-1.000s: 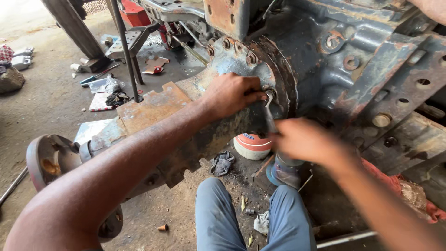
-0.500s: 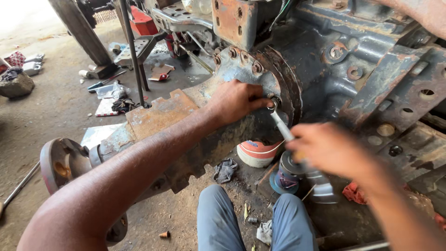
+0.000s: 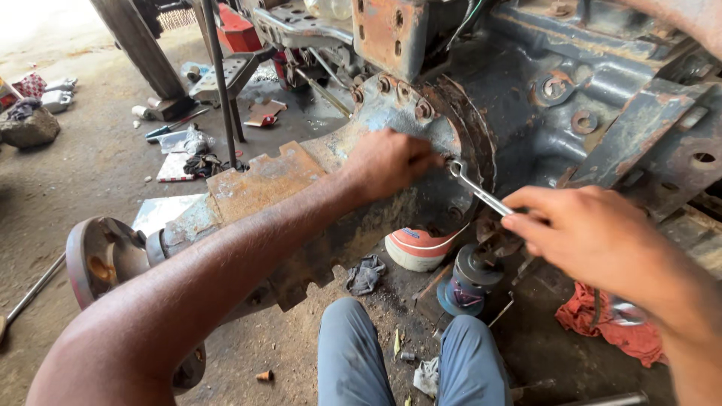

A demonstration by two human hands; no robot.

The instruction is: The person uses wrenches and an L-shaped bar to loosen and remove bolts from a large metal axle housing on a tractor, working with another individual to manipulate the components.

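My left hand point(image 3: 391, 162) rests on the rusty flange of a tractor axle housing point(image 3: 301, 203), its fingertips at a bolt near the wrench head. My right hand point(image 3: 587, 233) grips the handle of a slim silver wrench point(image 3: 477, 192), whose ring end sits at that bolt on the flange. Several more rusty bolts point(image 3: 398, 94) ring the flange edge. The grey-blue gearbox body point(image 3: 571, 113) rises behind my right hand.
A wheel hub point(image 3: 101, 259) ends the axle at lower left. My knees in blue trousers point(image 3: 406, 361) are below. A shoe point(image 3: 417, 248), a round grey part point(image 3: 474, 271), a red rag point(image 3: 609, 323), a dark rag point(image 3: 365, 274) and scattered tools point(image 3: 177, 124) lie on the dirt floor.
My right hand swung the wrench handle outward to the right and upward, from below the flange. My left hand stayed at the bolt. The view drifted slightly.
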